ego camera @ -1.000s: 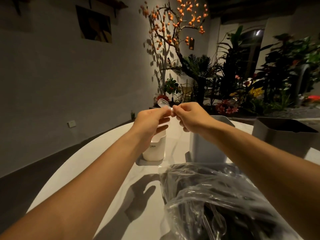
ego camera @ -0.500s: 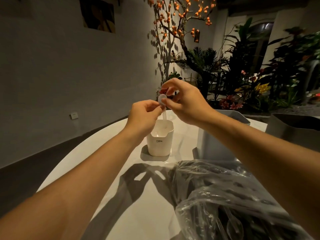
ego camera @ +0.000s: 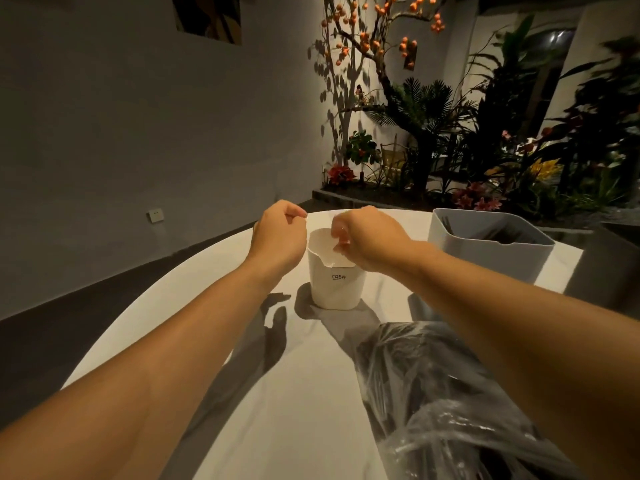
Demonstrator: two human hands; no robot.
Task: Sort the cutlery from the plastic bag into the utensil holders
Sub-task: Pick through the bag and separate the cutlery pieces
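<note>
Head view, only one: sorting looks partway done. The grey holder (ego camera: 485, 251) at right already has dark cutlery standing in it; the plastic bag (ego camera: 450, 403) near the front of the counter (ego camera: 214, 341) is still full of dark pieces, so most of the work remains. A darker bin (ego camera: 602, 268) sits at far right, contents not visible. Right hand (ego camera: 367, 237) hangs over the mouth of the white cup (ego camera: 334, 275), fingers curled down into the opening; a pale blur at the fingertips may be a clear spoon, but I cannot tell whether it is pinched or let go. Left hand (ego camera: 278, 233) hovers just beside the cup's left rim, fingers loosely curled, apparently holding nothing. Both forearms are stretched forward.
</note>
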